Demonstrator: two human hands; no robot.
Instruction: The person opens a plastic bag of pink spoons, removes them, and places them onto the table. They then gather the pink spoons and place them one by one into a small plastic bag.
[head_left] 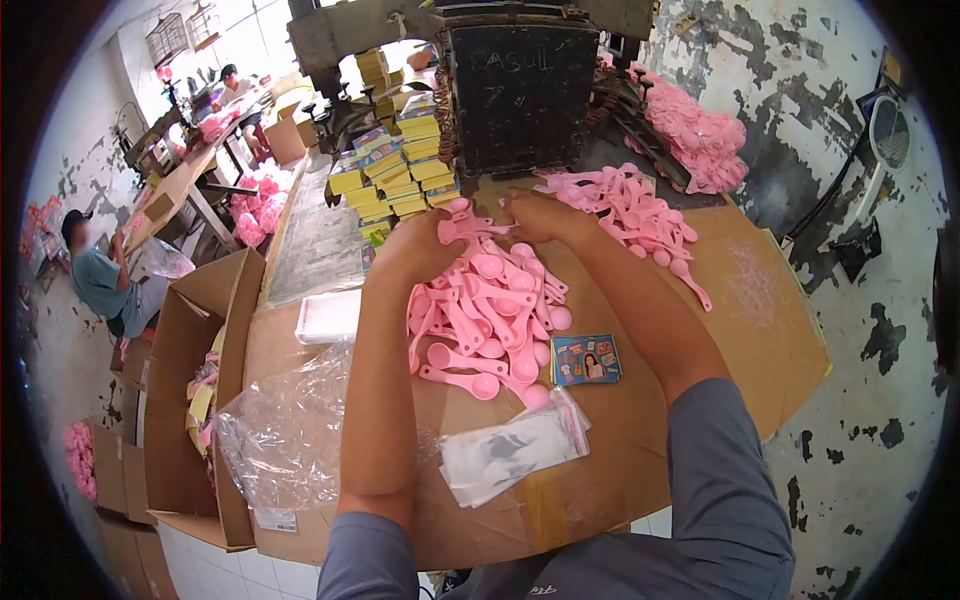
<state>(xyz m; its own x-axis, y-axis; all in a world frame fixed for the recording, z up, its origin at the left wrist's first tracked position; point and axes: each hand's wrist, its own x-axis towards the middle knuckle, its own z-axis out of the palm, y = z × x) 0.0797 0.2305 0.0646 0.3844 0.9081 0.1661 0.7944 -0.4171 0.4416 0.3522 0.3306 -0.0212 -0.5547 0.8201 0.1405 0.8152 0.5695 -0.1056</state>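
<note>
A heap of pink plastic measuring spoons [480,315] lies on the cardboard-covered table in front of me. At the heap's far end, my left hand [418,247] is closed round some pink spoons [462,222]. My right hand [537,216] is just to the right, its fingers curled together near the handle ends of those spoons; what they pinch is hidden. Close to the heap's near side are a small stack of printed cards [586,359] and a pile of clear plastic sleeves [515,445].
Stacks of yellow-edged cards [400,165] stand beyond my left hand, before a dark machine [522,95]. More pink spoons [635,212] lie at right. Crumpled clear plastic [285,430] and an open cardboard box [235,400] are at left. A seated person [100,275] is farther left.
</note>
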